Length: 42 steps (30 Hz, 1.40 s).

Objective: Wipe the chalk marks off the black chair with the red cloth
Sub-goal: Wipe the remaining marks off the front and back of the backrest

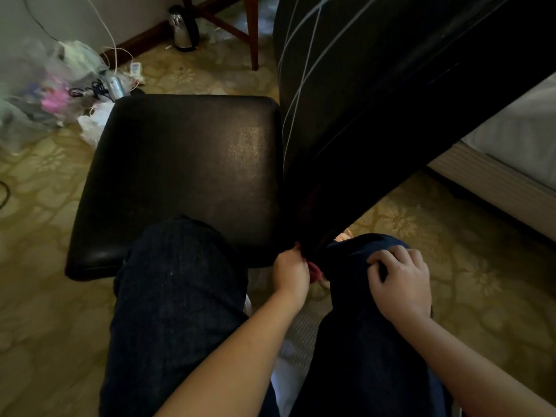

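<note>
The black chair has a padded seat point(180, 176) in front of me and a backrest point(376, 100) rising at the right. White chalk lines point(304, 64) cross the upper part of the backrest. My left hand point(290, 273) is at the bottom of the backrest, near the seat's right front corner. It grips the red cloth point(315, 269), of which only a small bunched bit shows beside the fingers. My right hand point(400, 285) rests on my right knee with its fingers bent and holds nothing.
My legs in dark jeans point(180, 296) fill the foreground. Plastic bags point(51, 94) and white cables lie on the patterned carpet at the left. A metal kettle point(183, 28) and wooden chair legs point(252, 31) stand at the back. A bed edge point(511, 152) is at the right.
</note>
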Tool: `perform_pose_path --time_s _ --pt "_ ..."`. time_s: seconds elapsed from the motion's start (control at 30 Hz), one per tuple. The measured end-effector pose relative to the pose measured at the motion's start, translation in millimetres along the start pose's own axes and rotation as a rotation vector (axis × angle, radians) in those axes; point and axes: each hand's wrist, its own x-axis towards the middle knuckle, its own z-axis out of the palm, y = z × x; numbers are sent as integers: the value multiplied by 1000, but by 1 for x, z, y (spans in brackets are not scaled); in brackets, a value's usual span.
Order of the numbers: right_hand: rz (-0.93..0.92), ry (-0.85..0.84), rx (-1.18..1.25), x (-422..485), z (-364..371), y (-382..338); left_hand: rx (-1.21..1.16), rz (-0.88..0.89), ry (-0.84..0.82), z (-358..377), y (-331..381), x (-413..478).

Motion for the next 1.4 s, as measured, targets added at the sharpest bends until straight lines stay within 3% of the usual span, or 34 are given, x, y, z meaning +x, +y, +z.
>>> perform_pose_path --time_s 0.3,0.93,1.1,1.27,1.4 --pt "2 19 6 0 2 0 64 -6 27 -2 4 -2" --pt "13 19 11 2 0 3 -83 -160 34 22 -14 -5" --pt "-1 25 1 2 2 4 -146 -58 136 10 -6 -17" --pt "-11 22 -1 2 3 3 -143 159 273 -20 13 -36" --pt "5 4 -8 2 2 2 -223 142 210 -16 3 -26"
